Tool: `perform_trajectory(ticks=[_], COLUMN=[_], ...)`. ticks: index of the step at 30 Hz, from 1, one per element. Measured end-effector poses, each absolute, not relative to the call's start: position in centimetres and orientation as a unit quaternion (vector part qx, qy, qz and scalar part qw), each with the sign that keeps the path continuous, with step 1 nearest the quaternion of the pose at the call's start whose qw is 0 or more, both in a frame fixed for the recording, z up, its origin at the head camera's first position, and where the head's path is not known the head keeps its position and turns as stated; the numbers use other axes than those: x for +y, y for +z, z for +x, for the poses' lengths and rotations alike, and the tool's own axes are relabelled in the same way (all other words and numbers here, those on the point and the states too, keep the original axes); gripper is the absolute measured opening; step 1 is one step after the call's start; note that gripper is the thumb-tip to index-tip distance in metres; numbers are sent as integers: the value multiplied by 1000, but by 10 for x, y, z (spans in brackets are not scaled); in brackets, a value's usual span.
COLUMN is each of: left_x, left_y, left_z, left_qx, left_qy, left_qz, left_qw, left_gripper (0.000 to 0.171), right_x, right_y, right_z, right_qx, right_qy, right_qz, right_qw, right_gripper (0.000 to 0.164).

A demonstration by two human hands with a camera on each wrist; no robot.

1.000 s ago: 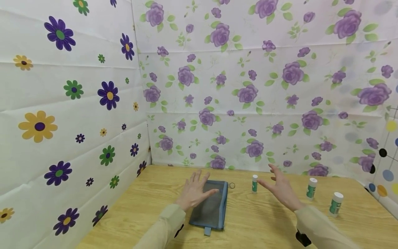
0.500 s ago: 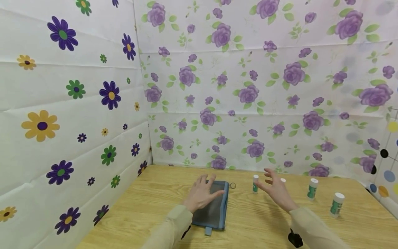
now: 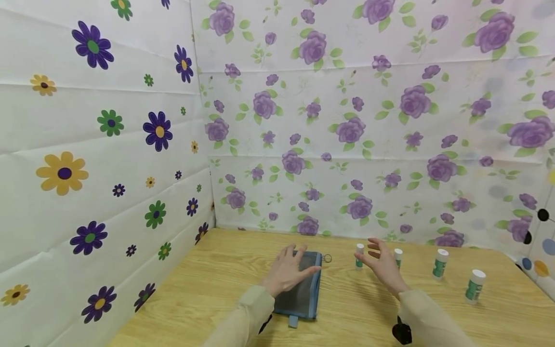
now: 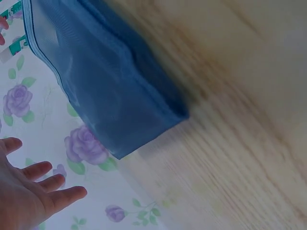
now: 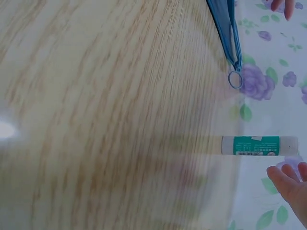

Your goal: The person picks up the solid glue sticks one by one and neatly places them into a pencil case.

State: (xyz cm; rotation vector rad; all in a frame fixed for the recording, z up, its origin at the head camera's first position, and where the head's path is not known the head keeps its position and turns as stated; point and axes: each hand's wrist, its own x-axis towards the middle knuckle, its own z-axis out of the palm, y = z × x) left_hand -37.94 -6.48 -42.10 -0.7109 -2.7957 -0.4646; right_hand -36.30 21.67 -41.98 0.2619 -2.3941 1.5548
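Left hand [image 3: 286, 273]: hovers over the blue mesh pouch [image 3: 299, 298], fingers and thumb spread wide with nothing in their hold; no contact shows from the left wrist.
Right hand [image 3: 383, 266]: fingers gently bent and well parted, holding nothing, just beside the slim green-and-white tube [image 5: 256, 145] and apart from it.
Blue mesh pouch: lies left of centre on the wood-grain worktop [image 3: 195, 299], a metal ring [image 3: 327, 258] at its far right corner.
Tubes to the right: three stand upright, the first tube [image 3: 398, 258] partly behind the hand, the middle tube [image 3: 440, 264] farther right, the last tube [image 3: 475, 286] nearest and rightmost.
Good grip: the slim green-and-white tube probably calls for thumb and fingertips closing evenly from opposite sides; a one-sided nudge could tip it.
Soft touch: a level palm would likely steady the mesh without creasing it.
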Motion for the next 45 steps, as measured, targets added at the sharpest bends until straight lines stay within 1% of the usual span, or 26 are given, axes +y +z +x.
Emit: perform_trajectory(ticks=[6, 9, 18, 25, 29, 32, 36, 40, 45], left_x=[-62, -60, -55, -52, -50, -49, -48, -47, -45], left_y=[-424, -425, -428, -430, -432, -433, -437, -440, -441], left_z=[-378, -376, -375, -374, -374, -374, -375, -375, -375], left_qx=[-955, -957, -960, -963, -966, -967, -969, -969, -968], left_qy=[-150, -146, -142, -125, -117, -110, -103, -114, -116], left_qz=[-237, -236, -231, -228, -224, -222, -219, -217, -221], left_qw=[93, 88, 74, 69, 61, 56, 44, 26, 19], left_gripper=[89, 88, 83, 83, 80, 83, 88, 84, 79], right_x=[217, 218, 214, 210, 208, 206, 204, 205, 201], right_y=[-425, -428, -437, -439, -439, -440, -443, -447, -443], right_z=[-365, -367, -377, -381, -383, -384, -387, -391, -391], right_qx=[-814, -807, -786, -779, -777, -771, -771, -775, -768], right_qy=[561, 573, 598, 610, 613, 619, 614, 605, 619], right_qz=[71, 64, 51, 32, 17, 7, -3, -13, -22], right_qw=[132, 130, 148, 138, 138, 147, 169, 181, 164], right_gripper=[73, 72, 66, 67, 63, 59, 58, 58, 53])
